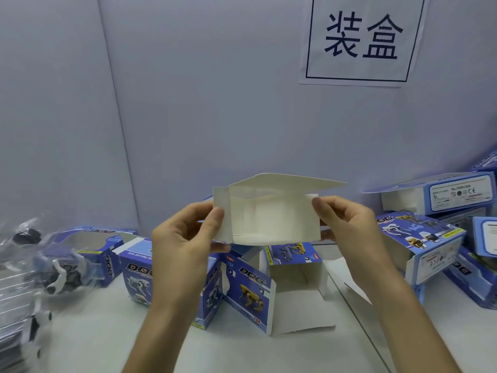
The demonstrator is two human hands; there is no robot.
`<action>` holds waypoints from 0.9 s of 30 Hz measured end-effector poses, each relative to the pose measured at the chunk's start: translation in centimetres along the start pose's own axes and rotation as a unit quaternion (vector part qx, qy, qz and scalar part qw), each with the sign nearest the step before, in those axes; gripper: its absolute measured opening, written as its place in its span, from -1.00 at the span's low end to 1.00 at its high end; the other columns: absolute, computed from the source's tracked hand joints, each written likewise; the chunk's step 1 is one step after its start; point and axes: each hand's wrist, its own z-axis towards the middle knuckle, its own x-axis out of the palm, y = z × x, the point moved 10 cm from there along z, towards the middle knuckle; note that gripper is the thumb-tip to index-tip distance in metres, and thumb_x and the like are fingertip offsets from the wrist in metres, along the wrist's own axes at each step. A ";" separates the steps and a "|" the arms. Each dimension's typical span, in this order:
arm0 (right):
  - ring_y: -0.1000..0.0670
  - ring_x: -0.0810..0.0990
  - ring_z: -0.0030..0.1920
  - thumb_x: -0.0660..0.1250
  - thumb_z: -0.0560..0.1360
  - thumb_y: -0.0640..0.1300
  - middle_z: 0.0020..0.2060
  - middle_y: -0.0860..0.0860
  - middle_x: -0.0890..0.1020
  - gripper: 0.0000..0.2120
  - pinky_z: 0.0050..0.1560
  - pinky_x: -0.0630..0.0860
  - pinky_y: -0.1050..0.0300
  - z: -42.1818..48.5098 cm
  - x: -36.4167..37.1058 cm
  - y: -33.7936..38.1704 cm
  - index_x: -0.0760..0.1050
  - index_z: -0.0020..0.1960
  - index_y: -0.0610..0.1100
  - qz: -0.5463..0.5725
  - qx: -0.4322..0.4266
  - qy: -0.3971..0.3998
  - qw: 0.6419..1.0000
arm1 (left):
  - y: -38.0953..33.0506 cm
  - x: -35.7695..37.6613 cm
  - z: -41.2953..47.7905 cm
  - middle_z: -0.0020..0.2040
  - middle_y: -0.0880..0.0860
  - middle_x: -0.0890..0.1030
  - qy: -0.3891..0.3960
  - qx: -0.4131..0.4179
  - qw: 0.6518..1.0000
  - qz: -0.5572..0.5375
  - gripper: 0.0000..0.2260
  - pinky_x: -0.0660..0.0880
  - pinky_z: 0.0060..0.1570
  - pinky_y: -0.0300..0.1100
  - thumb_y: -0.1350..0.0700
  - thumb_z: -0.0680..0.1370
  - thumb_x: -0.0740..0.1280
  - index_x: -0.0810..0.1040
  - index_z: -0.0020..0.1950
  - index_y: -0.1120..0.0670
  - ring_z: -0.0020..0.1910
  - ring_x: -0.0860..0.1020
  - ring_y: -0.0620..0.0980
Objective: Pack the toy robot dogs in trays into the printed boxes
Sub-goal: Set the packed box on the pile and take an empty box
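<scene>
crowding a grey-walled white table point(94, 332) sit printed boxes point(247, 292).

The white worktop point(239, 351) is carrying clear trays point(18, 292) holding toy robot dogs point(60, 278) along its left edge, with a windowed box point(106, 255) lying on its side just behind them near the back edge. Toward the middle, blue printed boxes point(135, 275) are standing upright in a row, and just beside them an open box point(295, 284) is showing its white inside. A pile of boxes point(419, 246) is crowding the back right corner.
</scene>
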 end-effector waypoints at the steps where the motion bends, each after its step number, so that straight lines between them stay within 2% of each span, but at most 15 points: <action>1: -0.02 0.64 -0.15 0.34 0.52 0.04 -0.13 -0.13 0.71 -0.78 -0.20 0.60 0.19 0.1 0.2 -0.9 0.67 -0.06 -0.08 0.040 0.026 0.017 0.999 | 0.3 0.2 0.2 -0.09 0.00 0.73 0.030 -0.028 0.998 -0.046 -0.87 0.58 -0.36 -0.27 0.09 0.51 0.37 0.70 -0.02 0.04 -0.22 0.68 0.01; 3: -0.08 0.65 -0.07 0.32 0.51 0.03 -0.05 -0.17 0.72 -0.69 -0.10 0.62 0.12 -0.3 1.7 -2.3 0.71 0.02 -0.15 0.175 0.086 0.082 0.977 | 0.9 1.0 0.3 -0.09 0.04 0.72 0.094 -0.092 0.981 -0.146 -0.84 0.54 -0.43 -0.31 0.10 0.45 0.36 0.74 -0.11 0.06 -0.32 0.65 -0.06; 5: -0.08 0.66 0.06 0.29 0.50 0.04 0.10 -0.12 0.70 -0.64 -0.01 0.64 0.14 -1.1 3.8 -2.8 0.70 0.12 -0.14 0.310 0.137 0.142 0.930 | 1.6 1.6 -0.1 -0.12 0.04 0.71 0.139 -0.148 0.958 -0.202 -0.85 0.47 -0.52 -0.37 0.12 0.43 0.37 0.74 -0.12 0.03 -0.46 0.56 -0.12; 6: -0.07 0.67 0.10 0.29 0.50 0.03 0.15 -0.12 0.69 -0.63 0.02 0.65 0.14 -1.4 4.5 -3.0 0.70 0.14 -0.15 0.369 0.157 0.150 0.904 | 2.2 1.7 -0.3 -0.12 0.03 0.70 0.147 -0.174 0.949 -0.217 -0.83 0.45 -0.54 -0.40 0.11 0.41 0.39 0.74 -0.06 0.02 -0.47 0.53 -0.14; 8: -0.03 0.70 0.10 0.29 0.49 -0.01 0.16 -0.13 0.68 -0.63 -0.04 0.65 0.16 -1.6 5.3 -3.2 0.70 0.13 -0.19 0.439 0.174 0.140 0.870 | 3.4 1.5 -0.5 -0.05 0.00 0.70 0.151 -0.215 0.936 -0.232 -0.65 0.43 -0.51 -0.45 0.08 0.37 0.44 0.67 0.16 0.00 -0.40 0.52 -0.17; 11: 0.00 0.72 0.02 0.30 0.47 -0.02 0.07 -0.10 0.72 -0.68 -0.10 0.65 0.18 -1.2 5.2 -2.6 0.74 0.03 -0.15 0.420 0.150 0.114 0.888 | 3.9 1.2 -0.5 -0.01 0.01 0.70 0.157 -0.234 0.932 -0.228 -0.51 0.43 -0.50 -0.44 0.06 0.36 0.45 0.57 0.30 0.04 -0.37 0.54 -0.16; 14: 0.03 0.72 -0.04 0.32 0.44 -0.01 0.02 -0.09 0.73 -0.69 -0.07 0.66 0.20 -0.4 3.8 -1.5 0.74 0.00 -0.15 0.376 0.103 0.063 0.919 | 2.6 0.1 0.3 0.01 0.05 0.67 0.147 -0.149 0.971 -0.115 -0.47 0.51 -0.45 -0.33 0.01 0.35 0.52 0.54 0.31 -0.04 -0.39 0.59 -0.08; 16: 0.06 0.72 -0.13 0.33 0.42 -0.02 -0.08 -0.06 0.75 -0.70 -0.17 0.64 0.23 -0.1 2.6 -0.7 0.69 0.01 -0.17 0.361 0.076 0.030 0.929 | 0.7 -0.5 0.8 0.19 -0.09 0.62 0.167 -0.048 0.985 0.024 -0.42 0.59 -0.15 -0.28 -0.11 0.36 0.57 0.49 0.35 -0.19 -0.06 0.67 -0.11; 18: 0.07 0.71 -0.15 0.33 0.42 -0.01 -0.12 -0.04 0.75 -0.68 -0.21 0.62 0.25 -0.2 2.3 0.1 0.63 0.06 -0.19 0.352 0.059 0.028 0.934 | -0.2 0.6 0.1 0.40 -0.28 0.43 0.247 0.015 0.961 0.124 -0.22 0.47 0.21 -0.26 -0.23 0.26 0.52 0.33 0.45 -0.28 0.31 0.49 -0.23; 19: 0.06 0.71 -0.14 0.33 0.43 -0.01 -0.10 -0.05 0.74 -0.66 -0.20 0.61 0.25 -0.3 2.4 0.5 0.63 0.08 -0.19 0.346 0.056 0.034 0.936 | -0.4 1.0 -0.3 0.41 -0.37 0.37 0.263 0.036 0.950 0.162 -0.13 0.40 0.26 -0.31 -0.25 0.21 0.52 0.26 0.48 -0.30 0.37 0.40 -0.32; 21: 0.05 0.71 -0.11 0.33 0.43 0.00 -0.05 -0.07 0.74 -0.60 -0.18 0.61 0.24 -0.7 2.9 1.1 0.61 0.15 -0.23 0.332 0.058 0.051 0.940 | -1.4 1.4 -0.6 0.28 -0.48 0.41 0.234 0.088 0.948 0.198 -0.09 0.42 0.14 -0.46 -0.22 0.20 0.57 0.25 0.49 -0.25 0.27 0.39 -0.47; 22: 0.02 0.70 -0.05 0.33 0.43 0.00 0.00 -0.09 0.73 -0.55 -0.13 0.63 0.22 -0.9 3.2 1.2 0.59 0.20 -0.25 0.326 0.064 0.056 0.942 | -1.8 1.3 -0.5 0.20 -0.47 0.47 0.210 0.108 0.952 0.194 -0.12 0.45 0.06 -0.50 -0.14 0.23 0.60 0.31 0.48 -0.13 0.20 0.44 -0.47; 24: -0.10 0.65 0.17 0.33 0.45 0.01 0.17 -0.17 0.67 -0.49 0.10 0.61 0.12 -1.3 4.0 1.2 0.55 0.29 -0.28 0.321 0.077 0.068 0.941 | -2.3 0.9 -0.1 0.06 -0.37 0.59 0.175 0.127 0.959 0.185 -0.25 0.43 -0.05 -0.54 -0.05 0.25 0.60 0.48 0.38 0.12 0.09 0.54 -0.37; 25: -0.15 0.60 0.25 0.32 0.48 0.00 0.22 -0.20 0.64 -0.51 0.20 0.56 0.07 -1.5 4.3 1.4 0.54 0.31 -0.27 0.327 0.078 0.074 0.939 | -2.6 0.4 0.1 0.01 -0.30 0.63 0.161 0.129 0.961 0.182 -0.30 0.45 -0.06 -0.52 -0.08 0.25 0.62 0.54 0.30 0.16 0.06 0.59 -0.30; 27: -0.10 0.62 0.21 0.22 0.60 -0.04 0.17 -0.12 0.66 -0.68 0.22 0.49 0.05 -1.7 4.7 2.1 0.60 0.23 -0.15 0.333 0.059 0.092 0.936 | -3.6 -1.2 0.5 -0.01 -0.19 0.68 0.109 0.148 0.968 0.172 -0.34 0.53 -0.05 -0.42 -0.13 0.26 0.63 0.57 0.25 0.12 0.04 0.63 -0.18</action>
